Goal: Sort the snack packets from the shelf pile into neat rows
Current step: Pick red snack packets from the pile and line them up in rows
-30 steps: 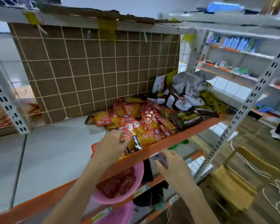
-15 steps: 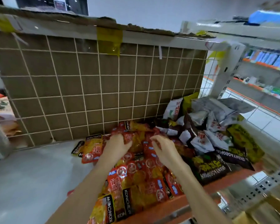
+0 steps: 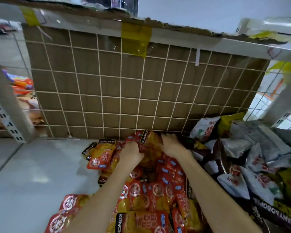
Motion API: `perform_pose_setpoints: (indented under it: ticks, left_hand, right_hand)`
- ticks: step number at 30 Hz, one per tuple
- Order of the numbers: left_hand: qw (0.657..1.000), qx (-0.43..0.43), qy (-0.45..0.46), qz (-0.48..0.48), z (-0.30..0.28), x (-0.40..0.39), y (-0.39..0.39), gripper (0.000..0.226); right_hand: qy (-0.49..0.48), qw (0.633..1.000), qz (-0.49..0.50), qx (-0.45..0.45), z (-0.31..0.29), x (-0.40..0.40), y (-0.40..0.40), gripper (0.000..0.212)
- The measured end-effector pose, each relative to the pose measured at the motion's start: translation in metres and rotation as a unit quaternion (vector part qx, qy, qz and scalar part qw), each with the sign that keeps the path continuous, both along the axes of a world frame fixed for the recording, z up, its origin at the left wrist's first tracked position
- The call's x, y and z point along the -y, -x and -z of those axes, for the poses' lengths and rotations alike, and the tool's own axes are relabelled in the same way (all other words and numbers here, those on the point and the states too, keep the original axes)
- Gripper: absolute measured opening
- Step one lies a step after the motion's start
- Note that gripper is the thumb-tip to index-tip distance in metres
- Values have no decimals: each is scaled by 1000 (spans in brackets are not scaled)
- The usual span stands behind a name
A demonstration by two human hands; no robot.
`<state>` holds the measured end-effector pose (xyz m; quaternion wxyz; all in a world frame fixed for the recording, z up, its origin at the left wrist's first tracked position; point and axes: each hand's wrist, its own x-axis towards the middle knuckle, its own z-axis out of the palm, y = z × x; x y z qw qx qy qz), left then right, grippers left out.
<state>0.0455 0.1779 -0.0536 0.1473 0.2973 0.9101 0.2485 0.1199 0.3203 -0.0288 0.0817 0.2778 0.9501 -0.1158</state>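
Bare shelf surface (image 3: 32, 174), left of both hands: likely room for rows. Left hand (image 3: 130, 153) and right hand (image 3: 172, 143), close together, each gripping the orange-red snack packets (image 3: 150, 140) between them, apparently gathering them. Grey bags (image 3: 242, 142), right of right hand: unsorted.

Head view, shelf interior. Left hand (image 3: 130, 153) and right hand (image 3: 172, 143) both grip one orange-red packet (image 3: 150, 140) at the back of the red snack pile (image 3: 154, 190), against the wire grid (image 3: 124, 91) backed with cardboard. Grey and white bags (image 3: 242, 148) heaped at 3 o'clock of the hands. Bare white shelf surface (image 3: 32, 174) at 8 o'clock. Yellow tape (image 3: 135, 40) at 12 o'clock.
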Motion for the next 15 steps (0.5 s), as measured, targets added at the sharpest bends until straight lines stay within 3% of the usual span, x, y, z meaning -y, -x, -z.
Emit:
perform_pose_setpoints:
  ticks: [5, 11, 15]
  left_hand:
    - [998, 31, -51, -10, 5, 5, 2, 34]
    - [972, 145, -165, -88, 2, 21, 8, 43]
    - [943, 203, -238, -117, -6, 31, 4, 37]
  right_hand:
    - [-21, 999, -8, -38, -5, 4, -13, 49]
    - [-37, 996, -65, -47, -10, 6, -30, 58]
    - [42, 988, -44, -139, -14, 6, -38, 53]
